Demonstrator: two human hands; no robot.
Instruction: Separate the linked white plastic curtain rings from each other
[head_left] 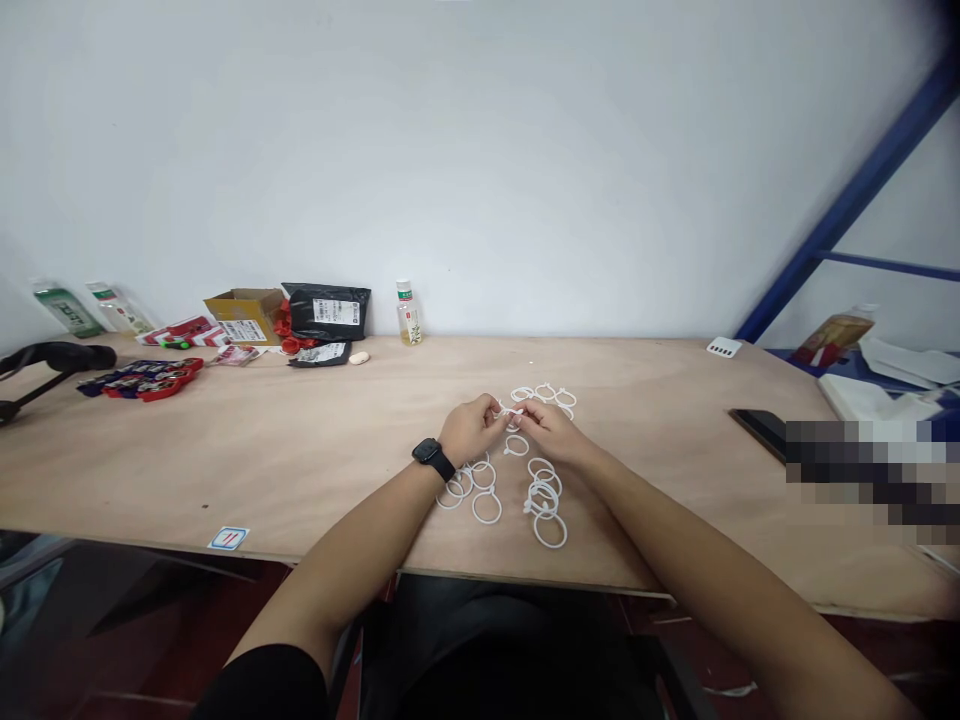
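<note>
My left hand [474, 430], with a black watch on its wrist, and my right hand [553, 431] meet above the middle of the table. Their fingertips pinch a small white plastic curtain ring [511, 411], partly hidden by the fingers. One loose curtain ring [517, 453] lies just below the hands. Several more curtain rings [484, 489] are scattered by my left wrist. An overlapping group of rings [541, 493] rests beside my right forearm. Behind my hands lie several others [545, 385], each a thin hoop with a small eyelet.
Along the wall stand a small bottle [409, 318], a black parcel [328, 311] and an open cardboard box [244, 315]. Red and blue items [142, 380] lie at left. On the right are a phone [759, 432] and a white power strip [724, 347]. A blue metal frame [840, 215] rises there.
</note>
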